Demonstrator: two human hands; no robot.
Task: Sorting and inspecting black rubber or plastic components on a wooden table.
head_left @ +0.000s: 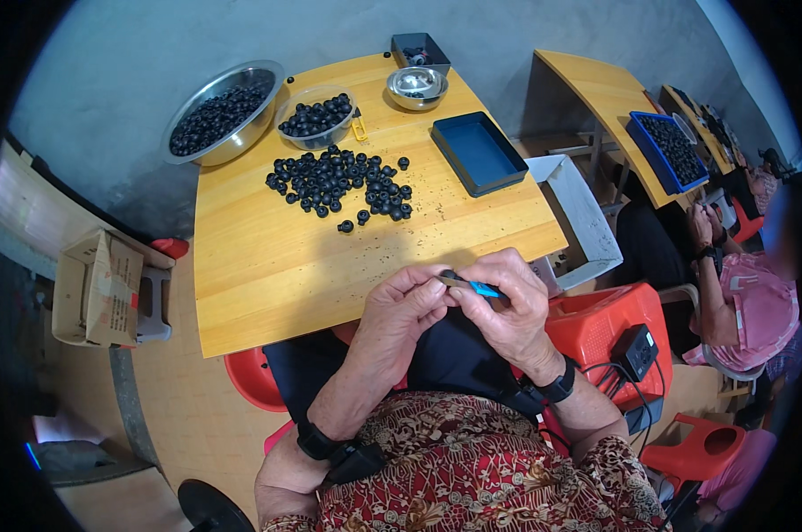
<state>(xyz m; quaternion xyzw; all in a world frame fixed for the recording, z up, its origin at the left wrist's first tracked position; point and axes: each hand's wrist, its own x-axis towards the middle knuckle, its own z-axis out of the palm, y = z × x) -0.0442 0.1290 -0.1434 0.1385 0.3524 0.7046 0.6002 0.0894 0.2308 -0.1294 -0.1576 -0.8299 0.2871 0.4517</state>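
Just past the table's near edge, my two hands meet. A small rounded black part (449, 274) is pinched in the fingertips of my left hand (399, 306), mostly covered by them. My right hand (506, 306) grips a blue-handled knife (484, 289), its thin flat blade lying against the black part. Beyond them, a loose pile of black knobbed parts (334, 182) spreads over the wooden table (259, 293). Dark flecks (441, 211) are scattered to the right of the pile.
Behind the pile stand a large metal bowl (263, 115) and a clear tub (284, 122), both holding black parts. A dark blue tray (479, 152), a small metal bowl (418, 102) and a grey bin (419, 40) sit farther right. Another person (747, 297) sits at the right.
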